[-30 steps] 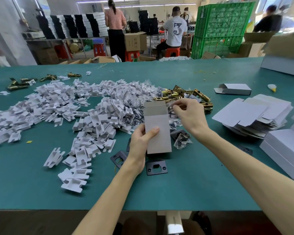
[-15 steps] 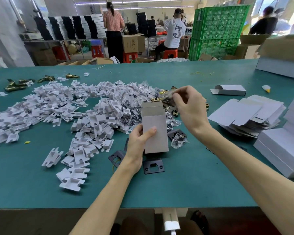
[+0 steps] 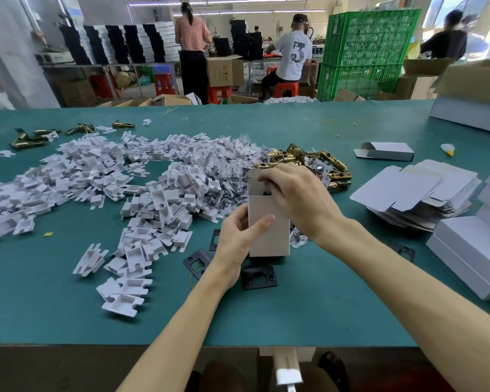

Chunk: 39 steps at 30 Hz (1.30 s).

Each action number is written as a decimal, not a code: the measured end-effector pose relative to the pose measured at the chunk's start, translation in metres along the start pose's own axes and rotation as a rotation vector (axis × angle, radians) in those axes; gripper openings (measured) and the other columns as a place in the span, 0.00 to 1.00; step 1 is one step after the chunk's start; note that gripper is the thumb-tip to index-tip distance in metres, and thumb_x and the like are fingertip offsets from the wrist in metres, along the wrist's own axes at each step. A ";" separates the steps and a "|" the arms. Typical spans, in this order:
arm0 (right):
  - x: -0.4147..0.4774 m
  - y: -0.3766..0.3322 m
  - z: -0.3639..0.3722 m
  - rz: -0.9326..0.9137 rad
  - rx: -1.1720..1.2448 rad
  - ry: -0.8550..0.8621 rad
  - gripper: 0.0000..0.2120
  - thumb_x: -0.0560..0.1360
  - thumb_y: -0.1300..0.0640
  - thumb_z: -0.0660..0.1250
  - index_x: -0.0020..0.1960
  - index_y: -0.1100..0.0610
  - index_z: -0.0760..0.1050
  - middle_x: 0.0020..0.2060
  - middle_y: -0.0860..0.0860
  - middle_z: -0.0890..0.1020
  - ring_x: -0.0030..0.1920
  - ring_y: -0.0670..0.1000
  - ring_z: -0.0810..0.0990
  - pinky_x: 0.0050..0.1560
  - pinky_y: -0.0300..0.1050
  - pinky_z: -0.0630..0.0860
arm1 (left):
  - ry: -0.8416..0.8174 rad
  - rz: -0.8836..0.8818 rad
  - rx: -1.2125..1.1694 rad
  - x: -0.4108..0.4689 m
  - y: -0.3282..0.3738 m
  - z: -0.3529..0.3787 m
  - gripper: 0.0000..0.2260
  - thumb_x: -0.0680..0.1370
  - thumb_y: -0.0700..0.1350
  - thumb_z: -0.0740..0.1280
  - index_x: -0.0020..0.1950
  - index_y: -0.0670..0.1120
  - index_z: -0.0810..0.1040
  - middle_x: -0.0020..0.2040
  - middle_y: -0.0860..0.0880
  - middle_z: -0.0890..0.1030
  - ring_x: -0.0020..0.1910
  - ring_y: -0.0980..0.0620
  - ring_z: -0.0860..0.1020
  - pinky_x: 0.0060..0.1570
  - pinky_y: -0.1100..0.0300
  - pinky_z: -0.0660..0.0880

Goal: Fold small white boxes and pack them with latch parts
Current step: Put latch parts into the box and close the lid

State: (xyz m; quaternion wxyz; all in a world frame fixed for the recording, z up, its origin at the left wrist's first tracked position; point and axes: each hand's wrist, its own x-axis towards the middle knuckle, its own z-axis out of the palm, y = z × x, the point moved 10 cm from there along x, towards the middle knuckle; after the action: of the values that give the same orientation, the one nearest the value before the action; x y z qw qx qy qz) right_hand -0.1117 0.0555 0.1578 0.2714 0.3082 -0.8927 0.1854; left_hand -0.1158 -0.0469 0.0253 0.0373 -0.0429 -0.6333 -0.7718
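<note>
Right hand (image 3: 294, 199) has left the brass latches (image 3: 335, 164), pinching a dark part (image 3: 263, 191) above the upright, open-topped white box (image 3: 270, 234); left hand (image 3: 235, 239) grips it.

Beyond your green surface (image 3: 294, 306), stacked green crates (image 3: 362, 49) stand right of a seated person (image 3: 293, 56) on a red stool (image 3: 286, 89); another person (image 3: 191, 46) stands beside a cardboard box (image 3: 224, 70).

Both forearms are bare and slim, uncovered from the wrists just behind the grip as far back as the view reaches, and the left hand (image 3: 236, 241) and right hand (image 3: 299, 200) are bare too, the left thumbnail short and plain.
</note>
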 end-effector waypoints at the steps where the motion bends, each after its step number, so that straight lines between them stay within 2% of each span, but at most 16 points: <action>1: -0.001 0.001 0.001 0.003 -0.030 -0.001 0.08 0.80 0.66 0.66 0.56 0.64 0.82 0.51 0.57 0.82 0.53 0.59 0.77 0.57 0.54 0.74 | -0.001 -0.001 -0.005 0.000 0.000 0.000 0.18 0.73 0.48 0.78 0.61 0.45 0.82 0.54 0.44 0.87 0.52 0.49 0.85 0.47 0.57 0.82; 3: -0.001 0.002 0.000 0.005 -0.121 0.007 0.08 0.80 0.63 0.67 0.54 0.62 0.84 0.53 0.55 0.80 0.56 0.57 0.74 0.60 0.52 0.71 | -0.004 -0.003 -0.016 0.000 0.001 0.001 0.18 0.74 0.47 0.78 0.61 0.44 0.81 0.54 0.43 0.87 0.51 0.50 0.85 0.46 0.57 0.82; 5: -0.001 0.003 0.001 0.013 -0.200 -0.014 0.09 0.81 0.59 0.65 0.54 0.57 0.84 0.54 0.51 0.79 0.59 0.55 0.71 0.62 0.47 0.63 | -0.004 -0.001 -0.021 0.000 0.001 0.001 0.18 0.75 0.46 0.79 0.62 0.43 0.81 0.54 0.43 0.87 0.51 0.50 0.85 0.45 0.58 0.82; 8: 0.000 0.003 0.006 0.041 -0.252 -0.118 0.10 0.81 0.60 0.63 0.55 0.53 0.82 0.54 0.48 0.77 0.60 0.53 0.68 0.63 0.49 0.55 | -0.003 0.005 -0.024 -0.001 0.002 0.001 0.18 0.75 0.46 0.78 0.63 0.44 0.81 0.55 0.44 0.87 0.53 0.50 0.85 0.46 0.58 0.82; 13: -0.002 0.010 0.013 0.067 -0.247 -0.257 0.17 0.75 0.67 0.64 0.59 0.53 0.83 0.59 0.47 0.75 0.62 0.55 0.63 0.60 0.51 0.53 | -0.026 0.044 -0.056 -0.002 0.007 0.005 0.25 0.76 0.45 0.78 0.72 0.49 0.76 0.60 0.44 0.86 0.60 0.43 0.84 0.56 0.48 0.83; 16: -0.008 0.025 0.023 0.182 -0.181 -0.339 0.17 0.78 0.66 0.61 0.60 0.53 0.82 0.64 0.48 0.71 0.65 0.55 0.60 0.61 0.52 0.53 | -0.069 0.061 -0.075 -0.002 0.007 0.009 0.33 0.78 0.42 0.74 0.80 0.58 0.67 0.61 0.42 0.85 0.59 0.45 0.84 0.59 0.45 0.82; 18: -0.018 0.038 0.033 0.284 -0.077 -0.389 0.16 0.81 0.63 0.59 0.62 0.54 0.81 0.68 0.51 0.68 0.68 0.57 0.59 0.66 0.54 0.56 | -0.082 0.060 -0.083 -0.002 0.007 0.010 0.33 0.78 0.42 0.74 0.80 0.62 0.67 0.62 0.39 0.84 0.57 0.44 0.83 0.58 0.43 0.82; 20: -0.029 0.047 0.034 0.375 0.149 -0.303 0.14 0.82 0.61 0.60 0.65 0.56 0.79 0.69 0.53 0.67 0.71 0.57 0.63 0.70 0.53 0.63 | -0.075 0.057 -0.094 -0.001 0.006 0.009 0.32 0.78 0.43 0.74 0.78 0.63 0.68 0.62 0.41 0.84 0.57 0.43 0.83 0.58 0.43 0.82; 21: -0.034 0.049 0.030 0.406 0.264 -0.215 0.14 0.82 0.61 0.62 0.65 0.56 0.78 0.68 0.54 0.67 0.70 0.55 0.67 0.70 0.48 0.66 | -0.072 0.054 -0.101 0.000 0.006 0.008 0.32 0.77 0.44 0.74 0.78 0.63 0.69 0.63 0.42 0.84 0.59 0.42 0.83 0.58 0.43 0.82; 23: -0.048 0.055 0.024 0.481 0.475 -0.050 0.15 0.81 0.61 0.66 0.67 0.55 0.75 0.65 0.53 0.69 0.64 0.53 0.77 0.63 0.39 0.74 | -0.065 0.052 -0.106 0.000 0.006 0.007 0.31 0.77 0.44 0.75 0.76 0.63 0.71 0.63 0.43 0.84 0.61 0.39 0.83 0.58 0.41 0.81; 24: -0.055 0.059 0.026 0.532 0.589 0.005 0.16 0.81 0.61 0.67 0.68 0.54 0.73 0.64 0.53 0.71 0.59 0.52 0.81 0.59 0.40 0.78 | -0.062 0.056 -0.102 0.001 0.006 0.006 0.30 0.77 0.43 0.75 0.76 0.62 0.73 0.63 0.43 0.84 0.61 0.39 0.83 0.58 0.40 0.81; 26: -0.068 0.061 0.035 0.620 0.769 0.066 0.17 0.80 0.59 0.69 0.67 0.51 0.71 0.61 0.52 0.76 0.50 0.55 0.85 0.53 0.55 0.83 | -0.053 0.067 -0.100 0.002 0.006 0.004 0.28 0.77 0.41 0.75 0.74 0.60 0.75 0.61 0.43 0.85 0.59 0.40 0.84 0.56 0.42 0.83; 27: -0.073 0.062 0.039 0.648 0.828 0.087 0.16 0.80 0.59 0.70 0.66 0.49 0.71 0.58 0.52 0.79 0.48 0.57 0.86 0.51 0.61 0.83 | -0.049 0.068 -0.106 0.001 0.006 0.003 0.27 0.77 0.40 0.75 0.73 0.58 0.76 0.60 0.43 0.85 0.58 0.41 0.84 0.55 0.43 0.83; 29: -0.078 0.061 0.045 0.676 0.940 0.127 0.14 0.80 0.58 0.69 0.64 0.47 0.74 0.52 0.52 0.83 0.48 0.61 0.85 0.50 0.66 0.81 | -0.038 0.067 -0.123 0.001 0.007 0.002 0.24 0.77 0.40 0.75 0.71 0.55 0.77 0.59 0.42 0.86 0.55 0.41 0.85 0.51 0.46 0.84; 34: -0.073 0.055 0.043 0.614 0.938 0.156 0.10 0.81 0.54 0.68 0.61 0.45 0.80 0.48 0.49 0.84 0.48 0.56 0.84 0.50 0.58 0.83 | -0.011 0.043 -0.124 0.000 0.006 -0.002 0.17 0.76 0.43 0.77 0.63 0.52 0.81 0.58 0.42 0.86 0.52 0.40 0.86 0.48 0.44 0.85; 39: -0.074 0.056 0.040 0.582 0.888 0.137 0.09 0.82 0.56 0.66 0.60 0.50 0.81 0.53 0.56 0.81 0.48 0.57 0.83 0.47 0.49 0.80 | -0.035 0.067 -0.047 -0.002 0.010 0.001 0.16 0.76 0.46 0.77 0.63 0.53 0.81 0.56 0.42 0.86 0.51 0.42 0.86 0.47 0.47 0.84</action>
State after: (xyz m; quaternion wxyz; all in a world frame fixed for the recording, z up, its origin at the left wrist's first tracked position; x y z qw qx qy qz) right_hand -0.1137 0.1100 0.0725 0.1098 0.1202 -0.7572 0.6326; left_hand -0.1128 -0.0476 0.0355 0.0509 -0.0785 -0.6139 -0.7839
